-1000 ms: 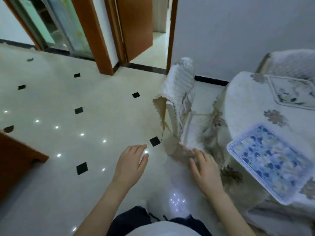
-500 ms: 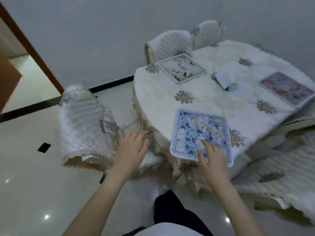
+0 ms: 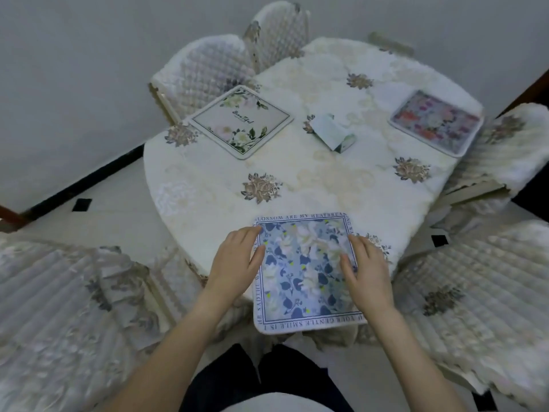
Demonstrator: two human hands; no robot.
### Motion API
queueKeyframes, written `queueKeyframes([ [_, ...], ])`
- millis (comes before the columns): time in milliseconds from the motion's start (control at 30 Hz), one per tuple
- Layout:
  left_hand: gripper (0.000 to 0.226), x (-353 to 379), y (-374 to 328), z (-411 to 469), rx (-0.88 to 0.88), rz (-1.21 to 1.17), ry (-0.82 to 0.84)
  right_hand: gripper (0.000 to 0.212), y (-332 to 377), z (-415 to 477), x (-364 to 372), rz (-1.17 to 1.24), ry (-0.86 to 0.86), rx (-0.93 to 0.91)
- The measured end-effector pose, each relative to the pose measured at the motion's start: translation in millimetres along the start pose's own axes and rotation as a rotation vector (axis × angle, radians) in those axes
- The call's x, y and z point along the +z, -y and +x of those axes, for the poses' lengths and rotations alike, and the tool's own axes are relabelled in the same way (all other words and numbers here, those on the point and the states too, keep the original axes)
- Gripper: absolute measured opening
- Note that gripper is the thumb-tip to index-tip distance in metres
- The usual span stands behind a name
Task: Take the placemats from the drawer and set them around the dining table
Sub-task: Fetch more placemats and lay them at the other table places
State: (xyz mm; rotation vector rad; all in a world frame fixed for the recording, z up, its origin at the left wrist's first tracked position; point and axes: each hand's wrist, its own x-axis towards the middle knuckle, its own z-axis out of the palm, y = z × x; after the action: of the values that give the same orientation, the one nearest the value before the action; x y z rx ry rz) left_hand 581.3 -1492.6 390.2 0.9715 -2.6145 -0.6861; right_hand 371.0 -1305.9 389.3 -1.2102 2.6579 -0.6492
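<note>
A blue floral placemat (image 3: 306,272) lies at the near edge of the dining table (image 3: 312,179), its near part overhanging the rim. My left hand (image 3: 237,263) touches its left edge with straight fingers. My right hand (image 3: 365,272) rests flat on its right side. A white placemat with green leaves (image 3: 242,121) lies at the far left of the table. A pink and red floral placemat (image 3: 435,123) lies at the far right.
A small folded card or tissue pack (image 3: 332,133) sits mid-table. Covered chairs stand around the table: near left (image 3: 68,307), near right (image 3: 481,295), right (image 3: 505,153) and two at the back (image 3: 208,69). A grey wall runs behind.
My view swung from the floor and doorway to the table. Both hands came onto the blue placemat, the left reaching its left edge, and the mat now lies squarer to me.
</note>
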Motion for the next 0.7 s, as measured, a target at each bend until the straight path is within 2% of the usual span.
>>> queueKeyframes([
  [167, 0.056, 35.6, 23.2, 17.3, -0.123, -0.059, 0.18, 0.057, -21.7, 13.3, 33.4, -0.108, 0.184, 0.136],
  [267, 0.062, 54.0, 30.8, 15.7, -0.254, -0.081, 0.291, 0.063, -34.2, 13.1, 50.4, -0.194, 0.308, 0.241],
  [433, 0.065, 70.0, 32.9, 12.6, -0.383, -0.144, 0.342, 0.07, -46.1, 7.9, 64.5, -0.234, 0.399, 0.385],
  [600, 0.064, 64.2, 36.5, 18.4, -0.55, -0.494, 0.316, 0.074, -51.9, 4.6, 54.5, 0.115, 0.355, 0.503],
  [700, 0.064, 52.3, 41.2, 22.8, -0.511, -0.649, 0.453, 0.069, -48.4, -4.7, 40.2, 0.368, 0.304, 0.571],
])
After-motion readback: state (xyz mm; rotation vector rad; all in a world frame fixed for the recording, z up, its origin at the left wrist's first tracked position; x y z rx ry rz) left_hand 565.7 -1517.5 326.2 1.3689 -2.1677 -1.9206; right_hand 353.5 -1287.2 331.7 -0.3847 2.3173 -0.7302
